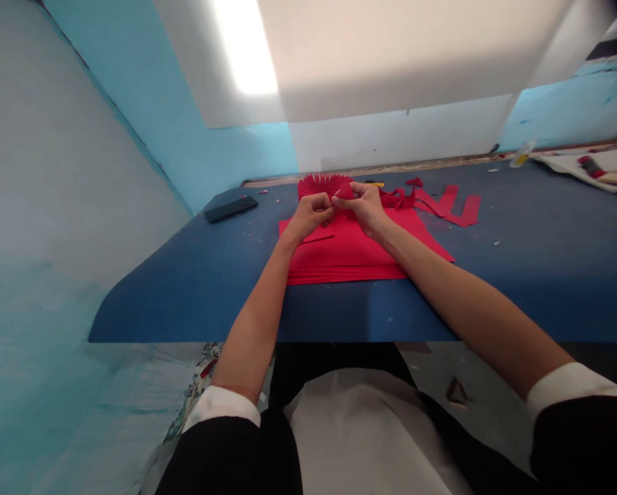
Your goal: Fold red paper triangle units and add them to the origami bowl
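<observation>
Above a stack of red paper sheets [360,251], my two hands meet at a small folded red paper piece [344,192]. My right hand [366,206] pinches that piece between thumb and fingers. My left hand [313,212] is closed at the left edge of the same piece, its fingertips touching it. A narrow red strip [318,239] lies on the stack below my left hand. Just behind my hands sits a spiky red bundle of folded paper [322,184], partly hidden by them.
Red strips [460,210] and folded red scraps [398,198] lie right of the bundle, near a yellow tool [375,183]. A dark flat object [230,209] rests on the blue table [184,275] at left. A small bottle [522,154] stands at the back right.
</observation>
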`<state>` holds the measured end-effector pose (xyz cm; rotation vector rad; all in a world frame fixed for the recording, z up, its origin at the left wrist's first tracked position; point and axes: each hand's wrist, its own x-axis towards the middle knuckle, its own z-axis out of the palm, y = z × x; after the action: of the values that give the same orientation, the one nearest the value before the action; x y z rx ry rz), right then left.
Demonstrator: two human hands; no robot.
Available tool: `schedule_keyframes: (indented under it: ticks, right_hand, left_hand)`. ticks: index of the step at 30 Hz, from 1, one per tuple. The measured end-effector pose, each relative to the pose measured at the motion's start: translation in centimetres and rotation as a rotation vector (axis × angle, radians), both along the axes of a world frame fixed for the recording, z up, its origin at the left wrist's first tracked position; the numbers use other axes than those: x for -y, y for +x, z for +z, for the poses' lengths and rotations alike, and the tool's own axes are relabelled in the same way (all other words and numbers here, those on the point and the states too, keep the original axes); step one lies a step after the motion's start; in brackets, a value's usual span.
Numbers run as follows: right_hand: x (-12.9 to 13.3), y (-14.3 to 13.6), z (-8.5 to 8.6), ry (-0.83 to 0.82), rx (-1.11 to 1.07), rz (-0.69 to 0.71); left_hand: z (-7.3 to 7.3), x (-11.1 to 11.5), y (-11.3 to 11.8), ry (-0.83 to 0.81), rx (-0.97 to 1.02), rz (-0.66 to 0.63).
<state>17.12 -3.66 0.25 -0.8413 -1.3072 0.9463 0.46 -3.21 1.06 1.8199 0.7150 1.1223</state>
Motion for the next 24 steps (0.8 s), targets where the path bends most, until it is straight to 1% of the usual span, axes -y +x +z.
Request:
schedule_keyframes:
  ticks: [5,9,12,16,20,24]
  right_hand:
    - [0.6,-0.3,0.6,-0.046,-0.047,0.005]
    - [0.5,-0.5,0.7,-0.018,-0.047,0.009]
    - [0.3,-0.5,0.5,-0.007,-0.030,-0.023]
    - [-0.1,-0.3,0.4,-0.020,-0.060,-0.045]
    - [-0.4,0.0,0.3,0.019,-0.039,-0.098]
    - [-0.6,0.2,0.4,0.049,0.001,-0.111]
  left_hand:
    - [0.1,0.2,-0.2,-0.022,-0.003,-0.047]
    - [0.2,0.2,-0.3,-0.023,-0.013,-0.085]
    - [0.3,0.3,-0.3,-0.032,-0.020,-0.080]
    - [0.3,0.4,-0.2,-0.040,-0.020,-0.079]
    - [0.2,0.3,-0.1,-0.037,-0.041,-0.094]
    - [0.2,0.5,0.1,-0.063,-0.045,-0.078]
